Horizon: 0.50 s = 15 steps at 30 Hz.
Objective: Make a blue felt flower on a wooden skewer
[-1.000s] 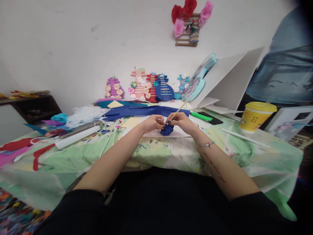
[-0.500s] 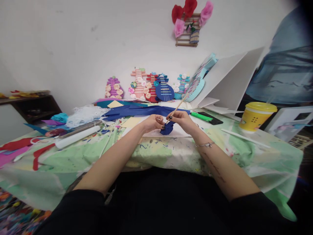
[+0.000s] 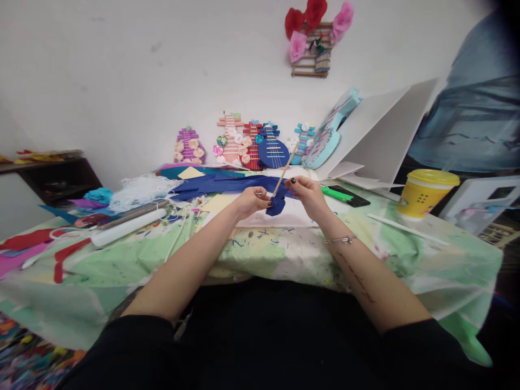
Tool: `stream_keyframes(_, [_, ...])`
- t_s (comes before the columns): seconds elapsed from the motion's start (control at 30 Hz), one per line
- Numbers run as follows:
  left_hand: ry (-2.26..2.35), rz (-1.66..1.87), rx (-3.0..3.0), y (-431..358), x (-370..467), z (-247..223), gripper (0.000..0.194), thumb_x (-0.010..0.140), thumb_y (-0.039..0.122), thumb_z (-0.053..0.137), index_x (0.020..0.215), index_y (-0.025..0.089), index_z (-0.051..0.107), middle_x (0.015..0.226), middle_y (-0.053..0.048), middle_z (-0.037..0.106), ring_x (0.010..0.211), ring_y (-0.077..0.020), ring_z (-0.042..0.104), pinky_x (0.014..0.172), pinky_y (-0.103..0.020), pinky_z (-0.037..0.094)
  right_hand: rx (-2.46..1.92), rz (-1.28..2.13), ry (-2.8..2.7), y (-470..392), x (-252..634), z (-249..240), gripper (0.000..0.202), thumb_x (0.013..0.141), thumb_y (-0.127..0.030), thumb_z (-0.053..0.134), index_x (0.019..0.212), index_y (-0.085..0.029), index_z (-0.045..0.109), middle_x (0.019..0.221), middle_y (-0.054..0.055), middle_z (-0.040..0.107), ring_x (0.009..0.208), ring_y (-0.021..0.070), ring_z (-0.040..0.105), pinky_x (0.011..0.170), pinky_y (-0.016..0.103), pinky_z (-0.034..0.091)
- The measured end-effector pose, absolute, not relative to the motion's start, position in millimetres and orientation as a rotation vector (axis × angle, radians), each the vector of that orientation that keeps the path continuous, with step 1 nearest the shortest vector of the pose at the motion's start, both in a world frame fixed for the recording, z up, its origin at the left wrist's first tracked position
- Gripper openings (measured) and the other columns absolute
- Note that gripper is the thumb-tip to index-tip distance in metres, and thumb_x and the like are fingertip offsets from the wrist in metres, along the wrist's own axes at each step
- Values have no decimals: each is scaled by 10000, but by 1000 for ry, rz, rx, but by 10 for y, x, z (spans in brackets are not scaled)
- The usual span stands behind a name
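Observation:
A crumpled piece of dark blue paper (image 3: 277, 206) is pinched between the thumb and fingers of my left hand (image 3: 254, 202), just above a white sheet (image 3: 264, 219). A thin wooden stick (image 3: 284, 171) rises from the blue paper, leaning to the right, with its lower end against or inside the paper. Just right of the stick is my right hand (image 3: 305, 194), its fingers bent and a little apart, seemingly off the stick. The blue paper partly hides my left fingertips.
Blue paper strips (image 3: 219, 185) lie behind my hands, below several decorated lute-shaped crafts (image 3: 274, 153) along the wall. A green marker (image 3: 338, 194) and a yellow cup (image 3: 426, 195) are on the right. White string (image 3: 138, 192) and a white bar (image 3: 128, 227) lie on the left.
My right hand has let go of the stick and shifted slightly right and up. The stick now stands steeper, its top further left. My left hand still pinches the blue paper, slightly raised.

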<state>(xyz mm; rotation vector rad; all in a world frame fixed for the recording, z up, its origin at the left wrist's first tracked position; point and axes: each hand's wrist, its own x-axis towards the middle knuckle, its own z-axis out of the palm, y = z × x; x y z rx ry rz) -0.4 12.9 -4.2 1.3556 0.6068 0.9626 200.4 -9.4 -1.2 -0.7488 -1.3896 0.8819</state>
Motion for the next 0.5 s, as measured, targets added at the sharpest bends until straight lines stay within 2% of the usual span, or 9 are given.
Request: stream_keyframes(0.5, [603, 944, 1355, 134, -6, -45, 496, 414, 37, 834, 667, 157, 424, 619, 10, 643, 574, -112, 615, 655, -281, 439, -761, 858, -1467, -126, 1989, -15, 391, 672, -561, 751, 809, -196, 719, 846, 47, 698, 755, 150, 571, 656, 266, 433])
